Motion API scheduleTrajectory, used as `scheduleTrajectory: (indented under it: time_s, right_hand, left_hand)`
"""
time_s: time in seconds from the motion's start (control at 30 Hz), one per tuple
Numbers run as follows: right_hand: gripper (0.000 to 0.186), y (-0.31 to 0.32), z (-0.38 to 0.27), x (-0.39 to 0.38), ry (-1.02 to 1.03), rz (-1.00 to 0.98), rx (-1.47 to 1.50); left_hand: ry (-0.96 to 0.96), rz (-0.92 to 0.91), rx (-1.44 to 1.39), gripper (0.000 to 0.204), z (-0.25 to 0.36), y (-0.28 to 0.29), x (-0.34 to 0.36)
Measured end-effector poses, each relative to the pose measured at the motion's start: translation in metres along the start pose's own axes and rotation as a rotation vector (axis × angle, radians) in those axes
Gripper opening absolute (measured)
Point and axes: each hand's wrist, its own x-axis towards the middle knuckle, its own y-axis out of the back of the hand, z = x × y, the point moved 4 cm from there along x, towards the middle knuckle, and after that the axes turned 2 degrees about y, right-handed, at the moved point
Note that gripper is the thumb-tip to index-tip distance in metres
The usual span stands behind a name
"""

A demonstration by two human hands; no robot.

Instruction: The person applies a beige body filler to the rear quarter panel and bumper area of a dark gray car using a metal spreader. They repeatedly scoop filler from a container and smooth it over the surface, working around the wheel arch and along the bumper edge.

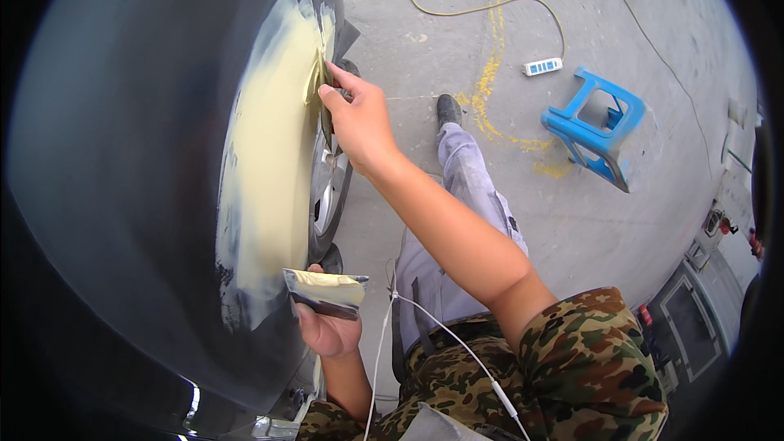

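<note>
A dark car body panel fills the left side, with a broad pale-yellow patch of filler along the wheel arch. My right hand is closed on a thin filler spreader, seen almost edge-on. Its blade touches the upper part of the patch at the arch edge, where fresh filler is ridged. Lower down, my left hand grips a flat putty plate with a band of yellow filler along its top. Part of the wheel shows behind the arch.
A blue plastic stool lies tipped on the grey floor at right. Near it are a white power strip and its looping yellowish cable. A dark cable crosses the far right. A white earphone cord hangs before my body.
</note>
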Motion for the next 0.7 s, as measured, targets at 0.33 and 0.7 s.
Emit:
scheduleTrajectory:
  time_s: [0.33,0.7]
  right_hand:
    - [0.045,-0.015,0.023,-0.077,0.271,-0.001,-0.131]
    - [0.046,-0.017,0.062,-0.181,0.187,-0.135,-0.053]
  left_hand:
    - [-0.029,-0.03,-0.032,0.051,0.011,0.021,-0.041]
    - [0.0,0.12,-0.014,0.05,0.011,0.04,-0.077]
